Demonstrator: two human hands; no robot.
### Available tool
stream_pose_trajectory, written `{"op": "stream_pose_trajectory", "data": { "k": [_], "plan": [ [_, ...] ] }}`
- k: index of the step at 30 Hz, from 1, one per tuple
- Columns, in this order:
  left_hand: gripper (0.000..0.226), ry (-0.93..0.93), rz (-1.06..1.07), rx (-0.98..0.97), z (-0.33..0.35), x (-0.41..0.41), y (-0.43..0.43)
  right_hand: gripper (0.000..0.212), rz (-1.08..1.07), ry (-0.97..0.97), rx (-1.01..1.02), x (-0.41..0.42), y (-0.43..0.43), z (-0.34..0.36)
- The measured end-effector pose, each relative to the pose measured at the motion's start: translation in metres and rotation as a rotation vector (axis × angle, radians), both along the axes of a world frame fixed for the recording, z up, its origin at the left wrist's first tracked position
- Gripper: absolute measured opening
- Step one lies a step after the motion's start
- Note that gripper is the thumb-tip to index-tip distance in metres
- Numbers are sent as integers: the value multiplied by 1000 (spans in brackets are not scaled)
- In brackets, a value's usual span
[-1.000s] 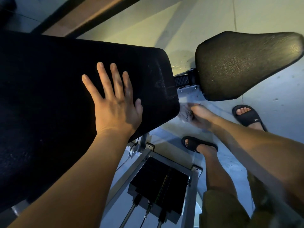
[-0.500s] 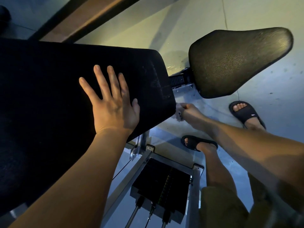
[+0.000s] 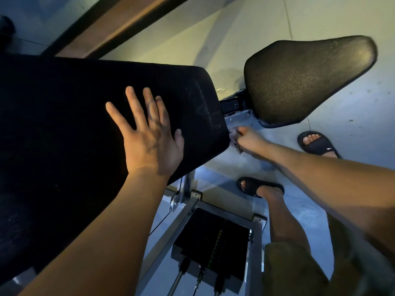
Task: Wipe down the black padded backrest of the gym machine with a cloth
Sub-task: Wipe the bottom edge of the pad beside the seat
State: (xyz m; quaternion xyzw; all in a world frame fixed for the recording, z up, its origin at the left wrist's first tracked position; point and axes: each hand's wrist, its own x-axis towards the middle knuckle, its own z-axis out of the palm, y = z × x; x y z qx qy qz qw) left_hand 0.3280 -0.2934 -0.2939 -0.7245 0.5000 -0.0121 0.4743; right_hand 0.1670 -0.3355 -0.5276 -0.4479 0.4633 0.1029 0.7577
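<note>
The black padded backrest (image 3: 64, 116) fills the left half of the view, sloping down toward the seat. My left hand (image 3: 149, 137) lies flat on it with fingers spread, near its lower end. My right hand (image 3: 249, 138) is closed around a small grey cloth (image 3: 234, 139), which is bunched and mostly hidden in the fist. The fist presses against the bottom right edge of the backrest, just below the gap between the backrest and the seat.
The black padded seat (image 3: 303, 77) stands to the right of the backrest. Below are the metal frame (image 3: 183, 212) and the black weight stack (image 3: 213, 238) with cables. My feet in black slides (image 3: 318, 143) stand on the pale floor.
My right hand with the cloth has risen along the backrest's lower right edge, closer to the seat joint. My left hand has stayed flat on the pad.
</note>
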Motion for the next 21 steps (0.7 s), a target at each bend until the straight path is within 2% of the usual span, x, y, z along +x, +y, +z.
{"op": "stream_pose_trajectory", "data": {
  "k": [3,7,11,14,18,21],
  "plan": [
    [82,-5,2,-1,-2,0,0,26,-173,36,-73,19,-26,-11],
    [84,-12,2,15,-3,0,0,36,-273,-58,-122,56,-31,7],
    [84,4,9,0,-2,0,1,41,-103,-88,-242,24,14,10],
    [84,5,20,3,-3,0,-1,41,27,-83,-270,6,3,1],
    [83,-6,23,13,-3,-1,-2,38,-57,-114,-450,29,-21,9],
    [82,-4,21,34,-3,-3,-3,40,-20,-154,-512,33,8,33]
  ]
}}
